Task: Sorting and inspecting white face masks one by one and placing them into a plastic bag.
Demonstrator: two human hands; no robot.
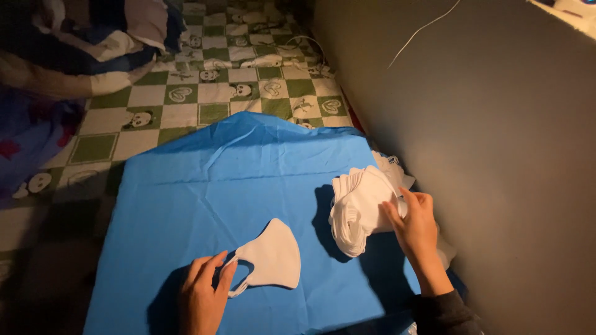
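Observation:
A single folded white face mask [273, 255] lies on a blue sheet [205, 186]. My left hand [202, 298] rests beside it at the lower left, fingers touching its ear loop, not gripping it. To the right stands a thick stack of white masks [359, 208], fanned and leaning. My right hand [415, 226] presses against the stack's right side, fingers curled onto the top masks.
The blue sheet lies on a green and white checkered bedcover [186, 93]. A heap of dark bedding and clothes [74, 43] sits at the far left. A grey wall [496, 155] runs close along the right, with a thin white cable [422, 28] on it.

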